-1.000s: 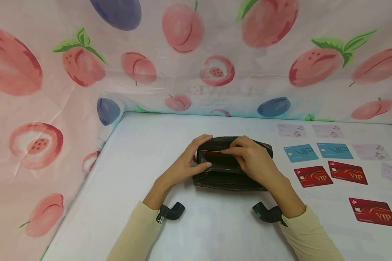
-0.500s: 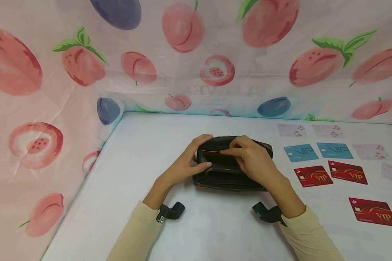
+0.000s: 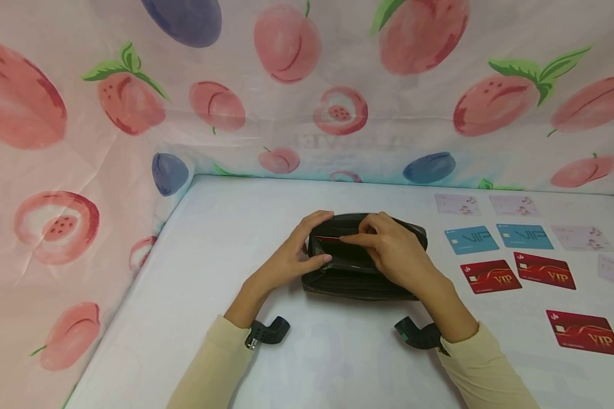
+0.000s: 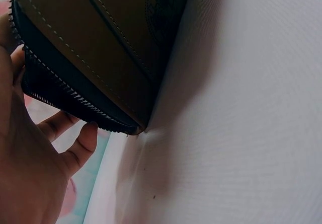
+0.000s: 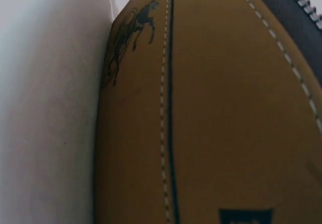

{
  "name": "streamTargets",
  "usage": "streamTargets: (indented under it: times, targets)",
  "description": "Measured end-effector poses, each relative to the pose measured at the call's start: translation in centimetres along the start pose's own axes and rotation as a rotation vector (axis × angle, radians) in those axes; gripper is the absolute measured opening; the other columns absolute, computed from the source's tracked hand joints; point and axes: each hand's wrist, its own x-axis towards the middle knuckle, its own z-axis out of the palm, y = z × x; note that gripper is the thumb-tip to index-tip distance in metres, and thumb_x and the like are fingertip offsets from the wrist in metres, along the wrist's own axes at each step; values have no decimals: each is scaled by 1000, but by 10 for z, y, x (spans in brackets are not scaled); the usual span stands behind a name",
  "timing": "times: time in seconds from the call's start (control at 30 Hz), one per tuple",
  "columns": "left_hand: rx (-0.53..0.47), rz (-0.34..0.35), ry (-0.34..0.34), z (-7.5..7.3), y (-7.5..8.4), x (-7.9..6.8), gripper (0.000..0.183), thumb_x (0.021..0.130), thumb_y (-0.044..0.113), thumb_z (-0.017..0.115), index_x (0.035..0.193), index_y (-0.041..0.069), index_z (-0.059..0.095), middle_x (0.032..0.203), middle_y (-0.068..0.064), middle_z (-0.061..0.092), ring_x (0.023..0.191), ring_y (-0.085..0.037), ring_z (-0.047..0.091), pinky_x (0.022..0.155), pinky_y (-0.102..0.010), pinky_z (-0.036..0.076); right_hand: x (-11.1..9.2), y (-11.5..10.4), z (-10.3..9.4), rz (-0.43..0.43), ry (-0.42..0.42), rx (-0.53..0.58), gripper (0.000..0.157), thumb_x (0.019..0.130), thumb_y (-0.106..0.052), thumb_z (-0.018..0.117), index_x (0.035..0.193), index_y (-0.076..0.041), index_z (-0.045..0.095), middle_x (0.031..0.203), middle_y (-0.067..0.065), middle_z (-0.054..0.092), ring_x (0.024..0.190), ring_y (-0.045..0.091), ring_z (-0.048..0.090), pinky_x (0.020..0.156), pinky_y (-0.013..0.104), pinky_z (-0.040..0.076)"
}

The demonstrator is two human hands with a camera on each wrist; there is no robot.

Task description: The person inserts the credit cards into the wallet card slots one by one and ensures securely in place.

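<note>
An unzipped long wallet (image 3: 363,291), dark inside with a brown outer side (image 4: 75,48), stands upright on the table with its opening up. My left hand (image 3: 291,253) grips its left end, thumb on the inner divider and fingers behind. The thin top edge of a red card (image 3: 329,238) shows in a slot inside; the rest is hidden. My right hand (image 3: 399,250) reaches into the opening, one straight digit touching the card's edge and another bent above it. In the right wrist view only the wallet's brown face (image 5: 216,108) with a horse print shows, not the hand.
On the white table (image 3: 348,363) to the right lie three red VIP cards (image 3: 544,271), two blue VIP cards (image 3: 525,236) and several pale pink cards (image 3: 583,238). A fruit-printed cloth (image 3: 281,119) rises at the back and left. Black wrist cameras (image 3: 271,330) sit on both wrists.
The right hand's fingertips have parted from their pinch, and one has slid left along the red card's edge. The card sits slightly lower. The left hand and wallet stay in place.
</note>
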Motion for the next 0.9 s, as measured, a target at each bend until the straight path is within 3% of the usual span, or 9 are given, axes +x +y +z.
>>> streamTargets:
  times: [0.47,0.9]
  targets:
    - [-1,-7,-1,0,1,0,68,89,-2,63,146,1,27,151,-15,24,121,-32,33,71,-54,38,1,-2,0,-14,-7,-20,31,87,-2,68,111,-22,74,94,3,54,90,21,50,75,36,46]
    - [0,-5,-3,1,1,-1,66,89,-1,62,146,1,28,151,-15,24,121,-34,33,72,-54,39,0,-4,-2,-17,-33,-40,39,85,5,65,113,-21,73,96,4,54,87,21,50,74,35,46]
